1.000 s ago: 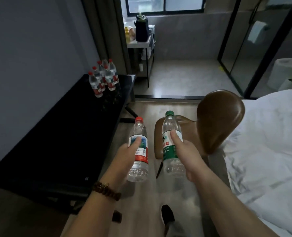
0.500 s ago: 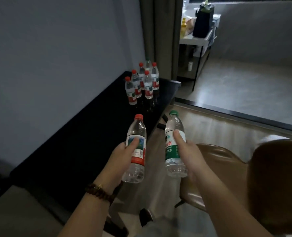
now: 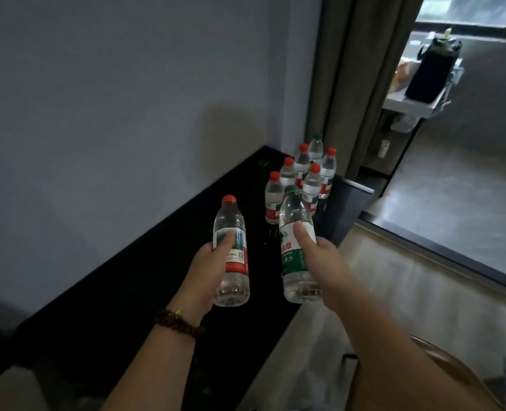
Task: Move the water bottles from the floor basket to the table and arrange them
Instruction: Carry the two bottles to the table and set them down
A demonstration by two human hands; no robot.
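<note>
My left hand (image 3: 205, 274) grips a clear water bottle with a red cap and red label (image 3: 231, 250), held upright over the black table (image 3: 145, 280). My right hand (image 3: 323, 262) grips a green-capped, green-labelled bottle (image 3: 296, 247) beside it, near the table's front edge. At the table's far end stands a cluster of several bottles (image 3: 302, 179), most red-capped, one green-capped at the back. The held green bottle partly covers that cluster. The floor basket is out of sight.
A grey wall runs along the table's left side. A curtain (image 3: 340, 84) hangs past the far end. A white shelf with a dark bag (image 3: 432, 72) stands in the tiled area at right. A brown chair's edge (image 3: 453, 369) shows at bottom right.
I have moved closer to the table. Both held bottles are now over the tabletop and nearer the cluster. The chair has slipped almost out of view.
</note>
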